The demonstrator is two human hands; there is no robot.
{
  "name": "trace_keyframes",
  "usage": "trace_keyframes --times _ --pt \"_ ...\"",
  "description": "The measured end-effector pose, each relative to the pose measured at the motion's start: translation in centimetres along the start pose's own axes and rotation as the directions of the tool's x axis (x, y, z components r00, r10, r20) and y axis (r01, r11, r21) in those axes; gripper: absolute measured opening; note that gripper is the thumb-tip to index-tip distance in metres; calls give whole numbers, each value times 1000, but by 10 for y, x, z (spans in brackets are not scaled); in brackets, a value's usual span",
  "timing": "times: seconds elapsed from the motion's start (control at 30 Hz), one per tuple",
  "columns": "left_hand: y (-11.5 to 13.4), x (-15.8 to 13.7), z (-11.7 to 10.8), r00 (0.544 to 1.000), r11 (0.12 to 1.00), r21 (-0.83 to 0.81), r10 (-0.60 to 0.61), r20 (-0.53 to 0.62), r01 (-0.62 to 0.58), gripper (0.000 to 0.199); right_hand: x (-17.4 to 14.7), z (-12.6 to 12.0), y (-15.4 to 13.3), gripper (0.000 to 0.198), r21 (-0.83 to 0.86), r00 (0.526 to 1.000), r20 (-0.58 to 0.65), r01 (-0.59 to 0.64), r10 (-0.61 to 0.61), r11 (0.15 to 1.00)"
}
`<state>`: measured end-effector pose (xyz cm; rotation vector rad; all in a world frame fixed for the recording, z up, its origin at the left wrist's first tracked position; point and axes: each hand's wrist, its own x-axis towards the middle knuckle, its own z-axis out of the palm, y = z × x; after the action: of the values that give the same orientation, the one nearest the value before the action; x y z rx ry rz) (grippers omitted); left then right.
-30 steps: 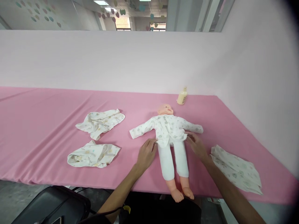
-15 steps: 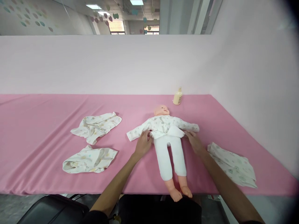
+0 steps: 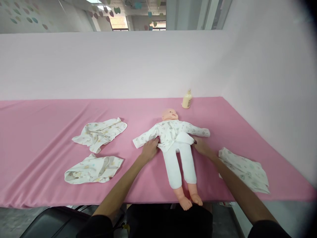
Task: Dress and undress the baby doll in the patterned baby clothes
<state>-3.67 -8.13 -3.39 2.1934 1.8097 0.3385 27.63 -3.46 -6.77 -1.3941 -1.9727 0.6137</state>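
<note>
A baby doll (image 3: pixel 170 114) lies on its back with its head away from me and its bare feet at the table's front edge. It wears a white patterned baby shirt (image 3: pixel 168 130), arms spread in the sleeves, and plain white legs (image 3: pixel 173 168) show below. My left hand (image 3: pixel 150 149) is closed at the shirt's lower left side, gripping the hem there. At the opposite side my right hand (image 3: pixel 201 146) pinches the hem's right corner, where the front edge is folded back. Fingertips of both hands are partly hidden.
On the pink-covered table (image 3: pixel 49 132), two patterned baby garments, one farther back (image 3: pixel 100 133) and one nearer (image 3: pixel 94 169), lie left. A folded patterned cloth (image 3: pixel 244 170) lies right. A pump bottle (image 3: pixel 187 99) stands by the back wall. A black chair (image 3: pixel 54 223) is below left.
My fingers have curled more tightly at both sides of the shirt's hem. The doll lies in the same place; the view has shifted slightly.
</note>
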Motion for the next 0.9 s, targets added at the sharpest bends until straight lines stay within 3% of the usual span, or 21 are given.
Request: trace_keyframes --times 0.13,0.23,0.3,0.4,0.53,0.67,0.77,0.9 --pt "-9 16 -20 998 996 -72 54 8 -54 25 13 -6 3 24 -64 995 92 -26 32 998" --pt "-14 25 -35 993 949 -299 111 32 -97 19 23 -11 3 21 -41 996 88 -19 23 999" --pt "-13 27 -40 996 889 -457 57 75 -17 20 27 -13 2 19 27 996 83 -36 34 999" --pt "-6 24 -39 989 815 -564 -65 131 129 24 29 -13 -3 18 198 993 37 -118 113 973" --pt "5 8 -28 999 770 -637 -38 26 46 26 22 -11 -16 23 297 981 -58 -161 186 941" --pt "5 0 -15 997 800 -597 13 -78 -57 29 9 -13 -31 23 445 978 -98 -121 183 887" --pt "6 8 -12 983 809 -586 -61 -175 -54 26 4 -13 -41 38 502 988 -60 -92 140 860" --pt "14 29 -13 961 797 -604 -184 -207 23 46 8 -11 -49 46 491 989 -11 -121 145 863"
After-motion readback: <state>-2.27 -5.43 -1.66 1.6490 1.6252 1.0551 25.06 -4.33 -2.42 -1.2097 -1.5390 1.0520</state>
